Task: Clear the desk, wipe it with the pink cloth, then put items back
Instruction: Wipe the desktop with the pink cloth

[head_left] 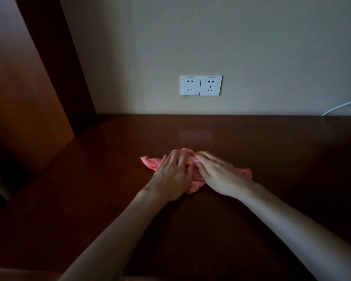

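Nearest the camera, only two bare forearms are seen stretched out over the dark wooden desk (89, 189), so the reach is being made toward the middle of the top.

A bit further out, the pink cloth (150, 162) is found bunched up on the desk, roughly centre. It's being pinned down from both sides: the left hand (173, 175) is laid on its left part with the fingers spread and mostly flat, pressed down rather than clenched around anything. The right hand (215, 172) is set on the right part, fingers bent a little at the tips where the fabric is bunched. Whether cloth is actually pinched there can't be told. Corners of the cloth are left sticking out on the left and right.

Probably two hands are used so more pressure gets put into the wipe, and the wiping step looks underway.

Further back, the desk is seen bare up to the wall, where a double socket (201, 85) is mounted. A white cable (341, 106) is draped at the far right.
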Tool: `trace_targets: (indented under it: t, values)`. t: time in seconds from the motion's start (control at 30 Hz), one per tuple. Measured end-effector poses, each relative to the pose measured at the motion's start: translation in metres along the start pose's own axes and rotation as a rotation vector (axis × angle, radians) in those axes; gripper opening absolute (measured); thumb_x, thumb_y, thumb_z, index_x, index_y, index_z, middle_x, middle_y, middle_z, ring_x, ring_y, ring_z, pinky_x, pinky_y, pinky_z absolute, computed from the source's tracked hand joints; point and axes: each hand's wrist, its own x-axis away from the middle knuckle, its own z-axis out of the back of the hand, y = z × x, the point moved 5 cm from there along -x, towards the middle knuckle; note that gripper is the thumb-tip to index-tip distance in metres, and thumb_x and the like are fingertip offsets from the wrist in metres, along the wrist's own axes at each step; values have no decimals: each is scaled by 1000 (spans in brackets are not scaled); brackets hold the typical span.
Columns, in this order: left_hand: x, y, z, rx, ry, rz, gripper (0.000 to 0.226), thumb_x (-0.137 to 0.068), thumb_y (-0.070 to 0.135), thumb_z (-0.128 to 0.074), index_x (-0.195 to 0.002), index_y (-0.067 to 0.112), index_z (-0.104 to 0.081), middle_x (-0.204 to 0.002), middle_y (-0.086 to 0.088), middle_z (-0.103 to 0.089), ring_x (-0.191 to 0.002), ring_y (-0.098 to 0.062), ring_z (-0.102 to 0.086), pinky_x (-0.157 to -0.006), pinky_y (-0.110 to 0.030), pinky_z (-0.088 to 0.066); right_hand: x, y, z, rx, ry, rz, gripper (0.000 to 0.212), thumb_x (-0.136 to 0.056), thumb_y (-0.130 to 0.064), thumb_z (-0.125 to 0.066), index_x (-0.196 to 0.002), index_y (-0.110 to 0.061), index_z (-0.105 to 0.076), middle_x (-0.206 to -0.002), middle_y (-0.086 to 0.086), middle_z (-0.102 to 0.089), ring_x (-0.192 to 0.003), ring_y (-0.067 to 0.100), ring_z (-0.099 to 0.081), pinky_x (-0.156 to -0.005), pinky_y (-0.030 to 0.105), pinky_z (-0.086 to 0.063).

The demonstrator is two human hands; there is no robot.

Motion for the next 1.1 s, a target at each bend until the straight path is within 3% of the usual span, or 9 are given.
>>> trace_targets:
  t: [0.2,0.37,0.47,0.57,0.7,0.87,0.97,1.1]
  values:
    - [-133,-43,-24,-5,10,4,77,-93,50,-4,-151,11,-36,-152,-13,-40,-138,-32,-40,-114,-50,-33,-117,72,-6,54,31,-114,39,-109,-36,-35,-144,-26,-49,-148,-7,-47,-136,16,-47,-103,40,-45]
    - [-243,-70,-47,-119,-39,-70,75,-93,45,-5,-139,8,-50,-151,-18,-43,-127,-45,-47,-98,-58,-45,-202,133,-8,160,26,-190,40,-111,-33,-30,-144,-21,-49,-148,1,-49,-135,26,-47,-101,36,-37]
    - [-282,-75,-50,-190,-45,-71,89,-83,49,6,-145,11,-45,-159,-11,-33,-137,-40,-39,-107,-55,-39,-234,156,-8,159,10,-248,41,-111,-33,-28,-144,-20,-48,-151,3,-47,-139,26,-44,-106,37,-35]
    - [-294,-85,-56,-149,-18,-15,86,-85,55,7,-148,19,-40,-158,-6,-37,-140,-35,-39,-110,-51,-36,-237,159,-6,118,-12,-272,44,-110,-36,-26,-147,-22,-45,-154,5,-45,-140,28,-44,-111,41,-34]
    - [-251,-72,-51,-95,-61,-1,74,-92,58,1,-150,28,-33,-162,-3,-31,-146,-34,-33,-114,-55,-33,-187,129,5,93,-50,-260,46,-109,-37,-28,-150,-22,-42,-157,4,-40,-144,27,-38,-116,40,-28]
    - [-122,-4,-17,-2,-137,-87,70,-97,46,-13,-150,12,-43,-162,-19,-29,-144,-47,-33,-111,-64,-35,-72,69,26,44,-110,-240,48,-107,-39,-34,-153,-26,-37,-162,-2,-34,-148,23,-32,-118,38,-25]
    - [-48,27,-2,137,-132,13,63,-101,52,-28,-159,28,-26,-167,-1,-23,-152,-24,-24,-123,-48,-19,3,31,38,45,-114,-210,49,-108,-39,-35,-155,-26,-35,-164,-4,-31,-150,21,-30,-118,36,-24]
    - [36,69,11,95,-170,-46,70,-96,62,-24,-159,34,-17,-167,0,-21,-152,-25,-22,-123,-45,-20,93,-12,49,66,-119,-189,47,-108,-42,-34,-150,-23,-40,-157,0,-40,-144,26,-38,-113,38,-30]
